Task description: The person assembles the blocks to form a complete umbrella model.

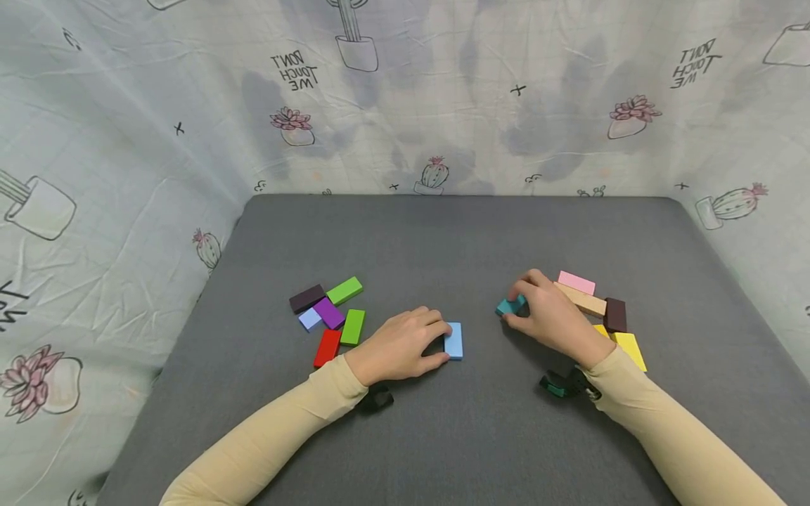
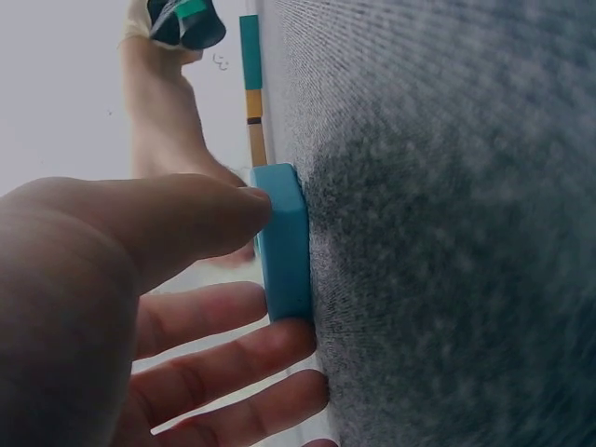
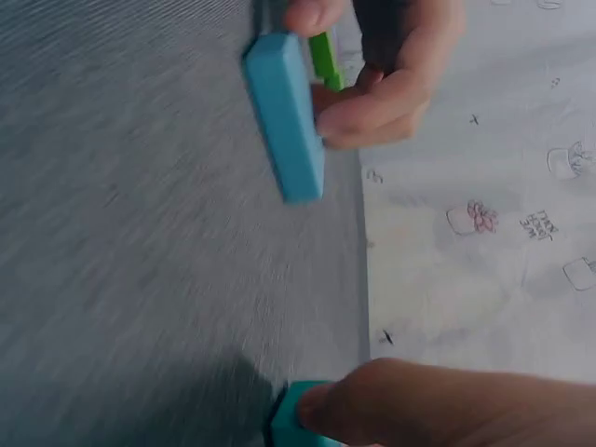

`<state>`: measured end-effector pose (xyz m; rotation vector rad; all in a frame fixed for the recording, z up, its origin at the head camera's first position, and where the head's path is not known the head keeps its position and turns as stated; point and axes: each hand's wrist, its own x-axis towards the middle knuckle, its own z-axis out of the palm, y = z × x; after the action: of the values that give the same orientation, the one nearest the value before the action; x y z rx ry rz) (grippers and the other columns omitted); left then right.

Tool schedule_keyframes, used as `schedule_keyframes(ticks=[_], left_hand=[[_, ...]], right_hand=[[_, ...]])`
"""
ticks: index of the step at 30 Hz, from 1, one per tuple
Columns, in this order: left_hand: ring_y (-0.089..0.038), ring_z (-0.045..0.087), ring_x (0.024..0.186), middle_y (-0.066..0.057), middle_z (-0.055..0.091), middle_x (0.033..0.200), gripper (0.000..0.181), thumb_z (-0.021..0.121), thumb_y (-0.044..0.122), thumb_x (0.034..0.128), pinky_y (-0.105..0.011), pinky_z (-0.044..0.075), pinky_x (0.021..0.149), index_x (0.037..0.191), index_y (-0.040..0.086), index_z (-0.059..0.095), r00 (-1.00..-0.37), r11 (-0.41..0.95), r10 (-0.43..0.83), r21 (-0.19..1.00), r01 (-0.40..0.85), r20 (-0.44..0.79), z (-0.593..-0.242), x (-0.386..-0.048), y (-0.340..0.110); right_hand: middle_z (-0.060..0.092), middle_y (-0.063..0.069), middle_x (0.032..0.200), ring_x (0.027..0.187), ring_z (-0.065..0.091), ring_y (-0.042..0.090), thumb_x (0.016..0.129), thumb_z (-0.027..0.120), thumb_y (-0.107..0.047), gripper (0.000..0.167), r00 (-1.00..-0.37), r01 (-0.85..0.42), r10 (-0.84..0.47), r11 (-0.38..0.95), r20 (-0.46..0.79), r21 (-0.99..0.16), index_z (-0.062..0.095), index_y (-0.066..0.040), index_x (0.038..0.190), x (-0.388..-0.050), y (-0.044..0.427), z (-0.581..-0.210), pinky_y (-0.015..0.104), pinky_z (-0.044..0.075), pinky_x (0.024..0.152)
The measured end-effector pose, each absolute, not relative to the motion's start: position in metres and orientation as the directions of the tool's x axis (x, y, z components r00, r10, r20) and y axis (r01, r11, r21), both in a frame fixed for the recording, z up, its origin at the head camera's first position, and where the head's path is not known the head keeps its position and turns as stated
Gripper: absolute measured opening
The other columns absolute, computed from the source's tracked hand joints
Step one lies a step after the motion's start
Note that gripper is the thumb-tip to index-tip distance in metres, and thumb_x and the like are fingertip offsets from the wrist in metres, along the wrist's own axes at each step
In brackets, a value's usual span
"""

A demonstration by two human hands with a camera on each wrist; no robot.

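Observation:
My left hand (image 1: 403,346) is at the middle of the grey table, its thumb and fingertips pinching a light blue block (image 1: 454,342) that lies flat. In the left wrist view the thumb is at one end of this light blue block (image 2: 287,247) and fingers are at the other. Farther right, my right hand (image 1: 550,315) pinches a teal block (image 1: 511,306) between thumb and fingers, and covers part of it. Only a corner of the teal block (image 3: 296,419) shows in the right wrist view, under a fingertip.
Left of my left hand lie purple (image 1: 329,313), red (image 1: 327,348), green (image 1: 353,327) and dark blocks (image 1: 306,299). Beyond my right hand are pink (image 1: 576,282), tan (image 1: 581,300), dark brown (image 1: 615,315) and yellow blocks (image 1: 630,350). A patterned cloth (image 1: 455,98) hangs behind the table (image 1: 405,239).

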<state>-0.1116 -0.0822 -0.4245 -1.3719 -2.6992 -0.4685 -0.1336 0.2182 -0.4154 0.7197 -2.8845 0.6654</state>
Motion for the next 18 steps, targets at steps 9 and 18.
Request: schedule_keyframes(ticks=[9,18], left_hand=[[-0.014,0.060,0.090,0.001,0.067,0.105,0.030,0.077,0.033,0.0947,-0.028,0.055,0.079,0.117,0.013,0.073,-0.596,0.553,0.779,0.234,0.800,0.195,-0.423,-0.112,-0.082],[-0.016,0.061,0.092,-0.001,0.067,0.106,0.032,0.078,0.034,0.0944,-0.028,0.055,0.080,0.117,0.011,0.073,-0.592,0.549,0.782,0.233,0.803,0.195,-0.424,-0.113,-0.081]], right_hand=[[0.060,0.011,0.125,0.093,0.063,0.023,0.088,0.085,-0.014,0.020,-0.818,-0.556,-0.555,0.695,0.152,-0.455,0.074,-0.008,0.103,-0.159,0.184,-0.417,0.038,0.053,0.078],[0.062,0.009,0.125,0.108,0.065,0.027,0.089,0.084,-0.016,0.021,-0.765,-0.608,-0.628,0.629,0.144,-0.485,0.074,-0.009,0.106,-0.170,0.162,-0.415,0.042,0.056,0.089]])
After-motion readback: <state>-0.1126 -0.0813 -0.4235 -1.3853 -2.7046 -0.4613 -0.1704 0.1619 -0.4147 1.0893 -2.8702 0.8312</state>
